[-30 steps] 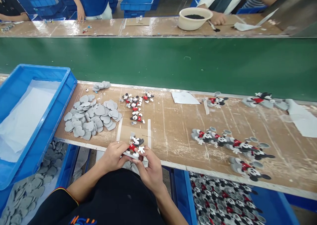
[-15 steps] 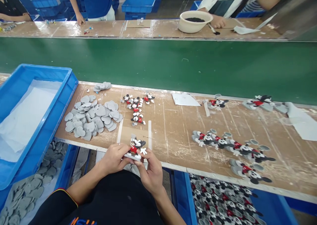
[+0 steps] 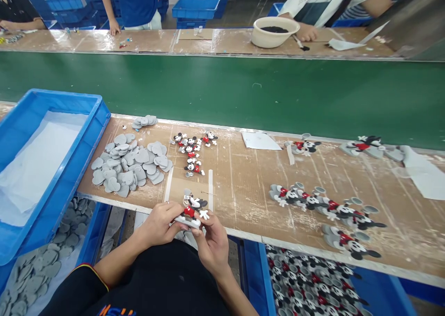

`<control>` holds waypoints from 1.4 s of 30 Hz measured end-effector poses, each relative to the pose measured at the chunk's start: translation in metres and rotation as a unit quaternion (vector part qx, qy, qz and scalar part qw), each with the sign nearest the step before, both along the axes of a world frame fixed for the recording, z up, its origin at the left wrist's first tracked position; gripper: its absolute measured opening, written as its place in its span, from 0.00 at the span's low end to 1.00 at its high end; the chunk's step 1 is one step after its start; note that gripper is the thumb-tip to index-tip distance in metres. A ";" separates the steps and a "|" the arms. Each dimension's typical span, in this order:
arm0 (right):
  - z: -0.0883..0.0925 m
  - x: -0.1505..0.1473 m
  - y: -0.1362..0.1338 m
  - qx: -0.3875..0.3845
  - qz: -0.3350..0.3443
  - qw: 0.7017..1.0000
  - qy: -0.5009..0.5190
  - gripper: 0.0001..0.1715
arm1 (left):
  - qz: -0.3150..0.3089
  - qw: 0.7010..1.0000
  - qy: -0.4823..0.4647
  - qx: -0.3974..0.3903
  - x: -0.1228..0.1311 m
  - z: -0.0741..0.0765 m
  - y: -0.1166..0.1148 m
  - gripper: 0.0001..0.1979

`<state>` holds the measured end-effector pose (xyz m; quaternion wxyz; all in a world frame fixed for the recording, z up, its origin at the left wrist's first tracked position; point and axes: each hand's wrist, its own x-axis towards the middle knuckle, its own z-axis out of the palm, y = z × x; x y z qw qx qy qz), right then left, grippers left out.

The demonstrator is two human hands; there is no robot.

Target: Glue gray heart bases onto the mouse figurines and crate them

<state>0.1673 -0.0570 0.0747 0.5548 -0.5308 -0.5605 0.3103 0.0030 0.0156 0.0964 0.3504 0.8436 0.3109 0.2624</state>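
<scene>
Both of my hands hold one cartoon mouse figure (image 3: 193,208) on a grey backing at the near edge of the brown worktable (image 3: 243,190). My left hand (image 3: 160,222) pinches its left side and my right hand (image 3: 210,239) pinches its right and underside. A pile of grey heart-shaped pieces (image 3: 130,163) lies just beyond my left hand. Several small mouse figures (image 3: 192,150) lie beyond the held one.
A blue crate (image 3: 74,167) lined with white sheet sits at left. Finished mouse pieces (image 3: 323,209) lie in rows at right, more fill a blue bin (image 3: 313,283) below. A green conveyor belt (image 3: 222,93) runs behind; other people work at the far table by a beige bowl (image 3: 274,28).
My hands have stayed at the table's near edge, slightly shifting and turning the mouse figure between the fingers. The view has tilted a little.
</scene>
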 end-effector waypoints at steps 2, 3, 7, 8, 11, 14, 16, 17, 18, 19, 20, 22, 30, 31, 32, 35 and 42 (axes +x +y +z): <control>-0.001 0.000 0.000 0.001 -0.001 1.000 -0.006 0.08 | -0.002 1.000 -0.002 -0.001 -0.001 -0.001 0.001 0.17; -0.001 0.001 0.000 0.002 -0.002 1.000 -0.009 0.08 | -0.002 1.000 0.001 -0.002 -0.001 -0.001 0.001 0.17; -0.005 0.002 -0.001 0.005 0.001 1.000 -0.006 0.08 | -0.003 1.000 0.014 -0.006 -0.002 -0.002 0.001 0.17; -0.006 0.002 -0.001 0.005 0.003 1.000 -0.003 0.08 | -0.003 1.000 0.014 -0.007 -0.002 -0.003 0.000 0.17; -0.008 0.002 0.000 -0.005 0.006 1.000 0.016 0.08 | -0.002 1.000 0.011 -0.009 -0.002 -0.004 -0.001 0.16; -0.007 0.004 0.002 -0.015 0.008 0.999 0.038 0.07 | 0.009 1.000 0.017 -0.005 0.000 -0.006 -0.002 0.16; -0.006 0.005 0.004 -0.022 0.010 0.999 0.044 0.08 | 0.014 1.000 0.020 0.000 0.000 -0.006 -0.002 0.16; -0.006 0.005 0.004 -0.027 0.009 0.998 0.047 0.09 | 0.016 1.000 0.020 0.001 0.001 -0.006 -0.002 0.16; -0.005 0.005 0.004 -0.032 0.007 0.998 0.049 0.09 | 0.016 1.000 0.020 0.002 0.001 -0.006 -0.002 0.16; -0.005 0.004 0.003 -0.035 0.004 0.998 0.053 0.09 | 0.017 1.000 0.019 0.003 0.001 -0.005 -0.002 0.16; -0.006 0.004 0.002 -0.039 0.000 0.998 0.059 0.09 | 0.017 1.000 0.019 0.004 0.001 -0.005 -0.002 0.17; -0.007 0.002 0.001 -0.044 -0.007 0.996 0.075 0.07 | 0.017 1.000 0.019 0.003 0.001 -0.004 -0.001 0.17; -0.013 0.003 -0.001 -0.054 -0.009 0.994 0.094 0.06 | 0.013 1.000 0.016 0.003 0.002 -0.003 -0.001 0.18; -0.013 0.003 -0.002 -0.051 -0.010 0.995 0.089 0.06 | 0.011 1.000 0.013 0.005 0.003 -0.003 -0.001 0.18; -0.013 0.004 -0.002 -0.048 -0.011 0.995 0.084 0.05 | 0.009 1.000 0.011 0.006 0.003 -0.003 -0.001 0.18; -0.013 0.006 -0.004 -0.038 -0.021 0.996 0.073 0.05 | 0.004 1.000 0.007 0.010 0.005 -0.003 -0.001 0.17; -0.014 0.006 -0.004 -0.038 -0.021 0.997 0.068 0.06 | 0.009 1.000 0.016 0.014 0.002 -0.008 -0.001 0.18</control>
